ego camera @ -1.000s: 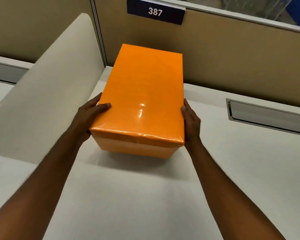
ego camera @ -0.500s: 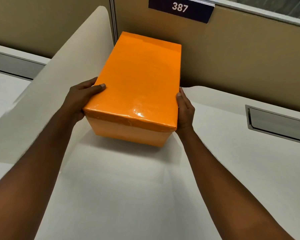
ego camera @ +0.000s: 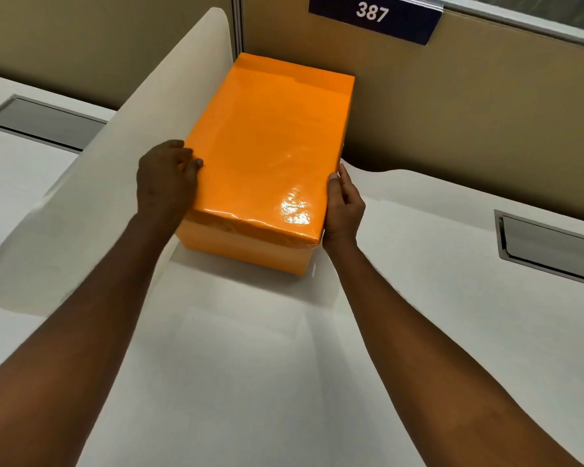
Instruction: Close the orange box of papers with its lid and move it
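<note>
Head view: one lidded orange box (ego camera: 267,153); two hands.

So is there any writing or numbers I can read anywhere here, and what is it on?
"387": white digits on a dark blue sign fixed at the top of the tan partition wall, behind the orange box.
No other text: the lid of the box is plain glossy orange, and the white desk and the grey cable trays carry no lettering that can be seen.
</note>
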A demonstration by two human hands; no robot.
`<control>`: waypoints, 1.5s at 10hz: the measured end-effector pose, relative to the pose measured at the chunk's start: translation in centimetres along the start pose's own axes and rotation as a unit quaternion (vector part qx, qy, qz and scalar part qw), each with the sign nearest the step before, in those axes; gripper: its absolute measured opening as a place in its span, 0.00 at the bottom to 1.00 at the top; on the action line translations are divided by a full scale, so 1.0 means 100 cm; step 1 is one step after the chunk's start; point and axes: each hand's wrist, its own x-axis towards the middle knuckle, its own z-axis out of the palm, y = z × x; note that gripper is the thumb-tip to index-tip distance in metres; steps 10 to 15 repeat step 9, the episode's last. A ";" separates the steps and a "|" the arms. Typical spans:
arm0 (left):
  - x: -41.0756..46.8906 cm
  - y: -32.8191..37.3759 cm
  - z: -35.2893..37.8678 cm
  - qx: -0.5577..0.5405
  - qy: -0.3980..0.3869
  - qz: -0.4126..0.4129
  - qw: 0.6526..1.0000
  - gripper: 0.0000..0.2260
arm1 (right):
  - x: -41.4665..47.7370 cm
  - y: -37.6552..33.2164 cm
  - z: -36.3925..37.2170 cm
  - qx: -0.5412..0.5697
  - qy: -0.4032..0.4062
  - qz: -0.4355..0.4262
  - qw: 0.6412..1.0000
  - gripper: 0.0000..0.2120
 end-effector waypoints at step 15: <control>-0.112 0.111 0.036 0.094 -0.084 0.134 0.983 0.28 | -0.024 -0.031 -0.088 -0.291 -0.060 0.016 0.955 0.28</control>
